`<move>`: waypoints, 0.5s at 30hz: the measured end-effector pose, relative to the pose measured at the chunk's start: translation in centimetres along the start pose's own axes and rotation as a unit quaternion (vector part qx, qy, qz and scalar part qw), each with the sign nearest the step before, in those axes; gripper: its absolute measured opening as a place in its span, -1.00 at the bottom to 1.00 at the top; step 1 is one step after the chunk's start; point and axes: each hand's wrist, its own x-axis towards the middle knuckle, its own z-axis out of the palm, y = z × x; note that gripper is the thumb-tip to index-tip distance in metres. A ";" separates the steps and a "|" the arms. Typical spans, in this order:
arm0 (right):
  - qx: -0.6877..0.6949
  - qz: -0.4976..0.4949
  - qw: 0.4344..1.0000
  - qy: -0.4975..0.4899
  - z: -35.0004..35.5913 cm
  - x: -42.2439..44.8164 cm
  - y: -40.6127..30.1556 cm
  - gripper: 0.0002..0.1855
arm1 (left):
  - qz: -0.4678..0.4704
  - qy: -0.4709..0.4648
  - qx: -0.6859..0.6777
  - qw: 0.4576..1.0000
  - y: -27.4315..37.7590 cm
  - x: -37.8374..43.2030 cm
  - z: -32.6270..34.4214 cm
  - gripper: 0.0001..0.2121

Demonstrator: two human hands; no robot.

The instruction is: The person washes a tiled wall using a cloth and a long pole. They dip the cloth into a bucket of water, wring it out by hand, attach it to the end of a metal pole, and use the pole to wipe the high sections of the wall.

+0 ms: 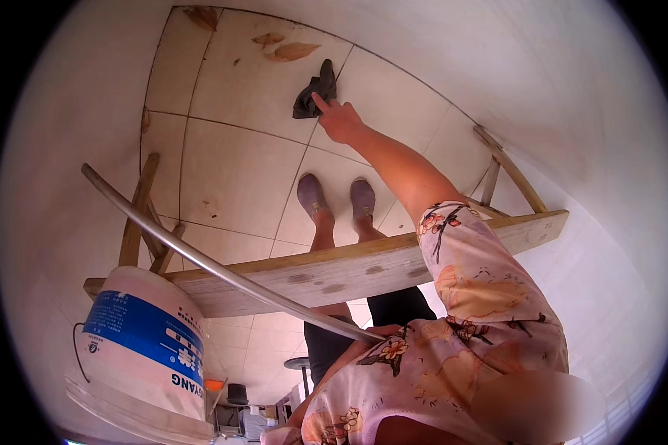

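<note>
My right hand point(338, 118), at the end of an outstretched arm, holds a crumpled dark cloth point(324, 83), its index finger extended over the cloth. A long metal tube point(228, 273) slants from the upper left down to my waist. Around its lower end is my left hand point(387, 330), partly hidden by the floral shirt. Beneath the tube a wooden bench point(323, 272) crosses the view in front of my legs. A white plastic bucket point(139, 339) with a blue band bearing writing stands on the bench's left end.
Pale walls point(562, 100) surround the tiled floor point(239, 167). Dry brown leaves point(292, 52) lie near the far wall. Splayed legs support the bench at both ends. A round black stool point(297, 363), an orange object point(214, 385) and a black container point(237, 394) appear at the bottom.
</note>
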 end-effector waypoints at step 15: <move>0.194 0.018 0.962 0.193 0.1 -1.6 0.5 -0.82 | -0.004 -0.018 0.074 0.997 -1.0 0.7 -0.9 -0.72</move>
